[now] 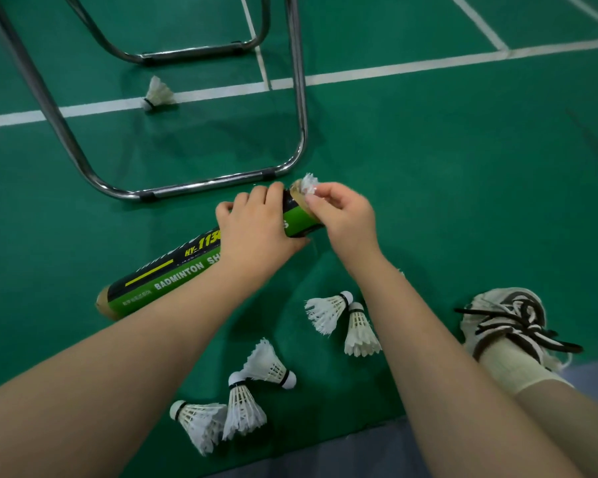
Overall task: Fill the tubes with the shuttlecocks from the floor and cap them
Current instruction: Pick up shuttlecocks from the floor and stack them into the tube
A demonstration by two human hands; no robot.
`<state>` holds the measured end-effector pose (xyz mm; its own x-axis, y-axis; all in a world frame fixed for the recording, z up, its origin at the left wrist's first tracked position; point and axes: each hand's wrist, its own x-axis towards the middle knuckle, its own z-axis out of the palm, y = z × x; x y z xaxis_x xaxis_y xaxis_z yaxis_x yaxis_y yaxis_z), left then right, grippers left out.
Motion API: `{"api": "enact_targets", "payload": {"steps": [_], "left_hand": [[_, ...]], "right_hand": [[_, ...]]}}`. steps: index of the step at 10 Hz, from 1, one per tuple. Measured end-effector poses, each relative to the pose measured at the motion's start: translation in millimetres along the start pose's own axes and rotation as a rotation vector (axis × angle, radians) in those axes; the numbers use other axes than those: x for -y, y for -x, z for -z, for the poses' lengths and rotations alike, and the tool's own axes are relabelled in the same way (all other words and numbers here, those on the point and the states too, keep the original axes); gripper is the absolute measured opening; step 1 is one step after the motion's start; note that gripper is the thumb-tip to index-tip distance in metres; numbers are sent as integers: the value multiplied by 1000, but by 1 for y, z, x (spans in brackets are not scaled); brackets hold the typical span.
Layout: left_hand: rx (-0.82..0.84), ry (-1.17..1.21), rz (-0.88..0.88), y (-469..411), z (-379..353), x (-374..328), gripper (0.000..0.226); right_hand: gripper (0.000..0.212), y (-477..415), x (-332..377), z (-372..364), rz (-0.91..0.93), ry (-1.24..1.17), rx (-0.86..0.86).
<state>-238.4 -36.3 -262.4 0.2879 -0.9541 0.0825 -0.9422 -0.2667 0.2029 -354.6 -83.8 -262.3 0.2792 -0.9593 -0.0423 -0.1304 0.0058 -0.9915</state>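
A green and black shuttlecock tube point(159, 281) lies slanted above the green floor, its open end up right. My left hand point(256, 225) grips the tube near that end. My right hand point(342, 219) pinches a white shuttlecock point(309, 183) whose feathers stick out of the tube's mouth. Several loose white shuttlecocks lie on the floor near me: a pair point(346, 319) under my right forearm and three point(242, 398) between my arms. One more shuttlecock point(157, 94) rests far off on a white line. No cap is visible.
A chrome tubular chair frame point(301, 115) stands just beyond the tube, a second frame point(187, 53) behind it. My shoe with dark laces point(508, 322) and sock sit at the right. White court lines point(394, 69) cross the floor.
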Motion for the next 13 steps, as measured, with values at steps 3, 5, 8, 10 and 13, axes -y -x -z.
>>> {"api": "enact_targets", "payload": {"steps": [3,5,8,10,13], "left_hand": [[6,26,15,19,-2,14,73],[34,5,-6,31,-9,15,75],[71,5,-11,36,-5,13,76],[109,-12,-43,47,-9,9,77],[132,-2,-46,43,-11,2,77]], "right_hand": [[41,-4,13,-11,-232,249,699],[61,-1,1,-20,-306,217,540],[27,-16,-33,51,-483,853,-110],[65,11,-80,86,-882,1124,51],[33,3,-86,80,-632,884,-128]]}}
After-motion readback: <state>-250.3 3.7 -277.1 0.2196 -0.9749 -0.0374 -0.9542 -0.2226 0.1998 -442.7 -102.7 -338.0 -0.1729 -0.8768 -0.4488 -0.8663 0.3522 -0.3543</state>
